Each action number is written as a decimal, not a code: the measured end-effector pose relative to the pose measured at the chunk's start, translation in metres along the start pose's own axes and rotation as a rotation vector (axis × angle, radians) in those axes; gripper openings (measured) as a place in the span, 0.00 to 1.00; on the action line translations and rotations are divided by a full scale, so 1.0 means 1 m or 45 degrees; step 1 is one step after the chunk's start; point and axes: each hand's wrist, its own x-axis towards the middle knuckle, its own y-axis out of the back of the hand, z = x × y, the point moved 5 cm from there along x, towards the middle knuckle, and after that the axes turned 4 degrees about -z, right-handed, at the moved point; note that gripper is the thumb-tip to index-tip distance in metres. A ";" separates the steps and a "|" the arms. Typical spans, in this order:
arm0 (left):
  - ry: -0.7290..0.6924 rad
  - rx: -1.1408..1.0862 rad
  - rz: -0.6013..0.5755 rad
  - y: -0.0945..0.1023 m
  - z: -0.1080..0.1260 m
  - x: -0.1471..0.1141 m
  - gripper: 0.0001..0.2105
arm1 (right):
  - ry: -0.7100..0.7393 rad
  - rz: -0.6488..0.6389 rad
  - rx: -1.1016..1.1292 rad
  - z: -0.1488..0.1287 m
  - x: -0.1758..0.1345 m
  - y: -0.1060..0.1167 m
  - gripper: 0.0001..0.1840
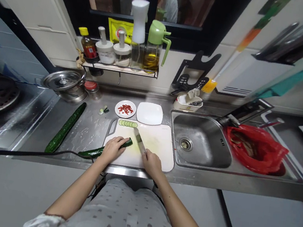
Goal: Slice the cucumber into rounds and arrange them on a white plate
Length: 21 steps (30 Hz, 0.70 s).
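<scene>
My left hand (113,148) is closed over a dark green cucumber (92,153), which lies slanted across the left edge of the white cutting board (161,139). The cucumber's far end pokes out past my fingers. In my right hand (152,163) is a kitchen knife (139,141), gripped by the handle, its blade angled away to the upper left. The blade tip is close to a row of pale cucumber slices (128,123) along the board's far edge. Behind the board stand a small plate (118,105) of chopped red pieces and a white square plate (149,113).
A second cucumber (66,127) and cucumber end pieces (103,110) lie on the steel counter at left, near a lidded pot (66,83). To the right is a sink (204,144) with a red plastic bag (256,149). A black cable (32,151) crosses the front left.
</scene>
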 end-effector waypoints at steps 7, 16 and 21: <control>-0.056 -0.008 0.095 -0.001 0.006 -0.001 0.19 | 0.038 0.005 -0.044 -0.008 0.005 -0.001 0.15; -0.071 -0.032 0.129 -0.004 0.005 0.002 0.16 | 0.125 -0.052 -0.111 -0.022 0.003 0.009 0.14; -0.083 -0.044 0.125 -0.003 0.004 0.003 0.17 | 0.145 -0.067 -0.105 -0.027 0.004 0.007 0.14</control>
